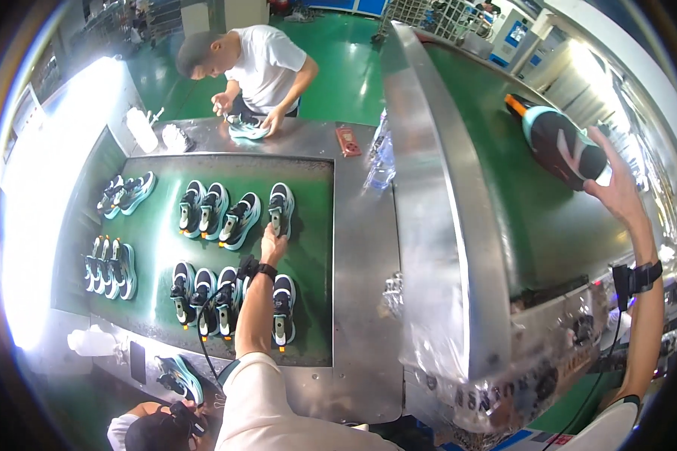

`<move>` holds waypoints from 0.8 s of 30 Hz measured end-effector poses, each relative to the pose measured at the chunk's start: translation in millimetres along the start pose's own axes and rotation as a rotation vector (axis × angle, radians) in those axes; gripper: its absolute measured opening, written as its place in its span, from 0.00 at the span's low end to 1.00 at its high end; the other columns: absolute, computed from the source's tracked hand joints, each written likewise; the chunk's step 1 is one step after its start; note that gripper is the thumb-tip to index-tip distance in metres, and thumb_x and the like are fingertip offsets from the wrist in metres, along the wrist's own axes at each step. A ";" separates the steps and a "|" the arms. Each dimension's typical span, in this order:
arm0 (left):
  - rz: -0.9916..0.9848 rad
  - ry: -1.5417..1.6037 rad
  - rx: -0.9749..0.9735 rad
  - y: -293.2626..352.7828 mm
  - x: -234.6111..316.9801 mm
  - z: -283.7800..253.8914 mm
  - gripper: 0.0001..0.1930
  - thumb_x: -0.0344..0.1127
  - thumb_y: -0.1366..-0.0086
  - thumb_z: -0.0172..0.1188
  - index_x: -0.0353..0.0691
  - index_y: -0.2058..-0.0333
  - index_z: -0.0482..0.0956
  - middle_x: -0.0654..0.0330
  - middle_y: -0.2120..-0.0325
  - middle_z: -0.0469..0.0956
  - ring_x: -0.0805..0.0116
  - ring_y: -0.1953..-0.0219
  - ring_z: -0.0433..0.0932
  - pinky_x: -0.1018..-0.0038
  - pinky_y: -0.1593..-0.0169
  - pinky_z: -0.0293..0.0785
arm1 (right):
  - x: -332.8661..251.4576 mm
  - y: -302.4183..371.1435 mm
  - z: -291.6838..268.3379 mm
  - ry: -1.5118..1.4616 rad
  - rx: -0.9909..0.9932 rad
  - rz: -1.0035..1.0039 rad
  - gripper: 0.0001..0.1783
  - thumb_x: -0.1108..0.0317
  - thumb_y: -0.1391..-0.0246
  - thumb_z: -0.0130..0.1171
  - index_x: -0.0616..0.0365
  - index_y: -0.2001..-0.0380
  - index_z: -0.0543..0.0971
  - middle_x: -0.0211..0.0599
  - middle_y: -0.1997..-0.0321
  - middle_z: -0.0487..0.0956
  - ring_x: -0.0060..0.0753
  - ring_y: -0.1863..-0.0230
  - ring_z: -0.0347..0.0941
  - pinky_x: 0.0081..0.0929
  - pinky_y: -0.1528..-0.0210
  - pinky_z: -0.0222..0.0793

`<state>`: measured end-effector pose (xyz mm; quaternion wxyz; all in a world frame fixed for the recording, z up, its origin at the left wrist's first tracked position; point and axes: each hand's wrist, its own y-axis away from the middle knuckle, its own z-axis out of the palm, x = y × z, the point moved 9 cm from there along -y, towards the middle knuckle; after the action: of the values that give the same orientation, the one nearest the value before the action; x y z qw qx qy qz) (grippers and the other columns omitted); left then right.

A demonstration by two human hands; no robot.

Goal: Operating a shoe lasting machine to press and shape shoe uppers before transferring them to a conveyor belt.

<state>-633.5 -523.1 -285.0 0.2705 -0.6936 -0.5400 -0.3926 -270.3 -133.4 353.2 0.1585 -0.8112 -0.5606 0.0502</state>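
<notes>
My left hand (274, 245) is closed on the near end of a black sneaker (280, 201) with a pale teal sole, at the right side of the lower green belt (154, 233). Over on the far right, my right hand (615, 184) grips one end of another black sneaker (553, 135), which has grey and teal patches and an orange tab. That shoe is at the raised green belt (489, 143); whether it rests there I cannot tell. Several matching sneakers (226, 301) stand in two rows beside and below my left hand. Both wrists wear black bands with cables.
Across the belt a person (267, 64) in white works on a sneaker (248, 126). Another person (162, 428) sits at the lower left by a sneaker (180, 376). White bottles (141, 129) and a red object (347, 140) lie on the metal rim. A metal wall (436, 203) divides the belts.
</notes>
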 end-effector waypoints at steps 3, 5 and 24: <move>0.169 -0.091 -0.016 25.5 9.4 15.8 0.37 0.36 0.44 0.62 0.32 0.37 0.59 0.36 0.37 0.58 0.38 0.37 0.63 0.57 0.38 0.66 | 27.9 -27.5 9.9 0.032 -0.147 0.128 0.45 0.67 0.70 0.64 0.60 0.40 0.70 0.52 0.43 0.75 0.47 0.41 0.71 0.33 0.36 0.62; 0.275 -0.062 -0.062 50.0 33.2 19.9 0.37 0.37 0.41 0.62 0.31 0.36 0.58 0.37 0.36 0.57 0.40 0.36 0.61 0.59 0.35 0.61 | 40.8 -30.5 8.7 0.103 -0.343 0.339 0.44 0.63 0.69 0.68 0.65 0.42 0.71 0.55 0.47 0.76 0.46 0.44 0.73 0.32 0.40 0.66; -0.471 1.293 -2.021 582.4 418.3 -40.7 0.24 0.43 0.32 0.59 0.37 0.42 0.71 0.52 0.53 0.79 0.56 0.54 0.79 0.60 0.46 0.72 | -116.9 307.6 -190.4 0.134 0.670 -0.057 0.58 0.67 0.74 0.79 0.58 0.34 0.62 0.38 0.52 0.76 0.37 0.51 0.73 0.47 0.44 0.59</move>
<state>-38.4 -488.6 115.7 -0.2491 -0.1539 0.1295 -0.9474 11.1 -378.6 425.4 0.4540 -0.6996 -0.5238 0.1735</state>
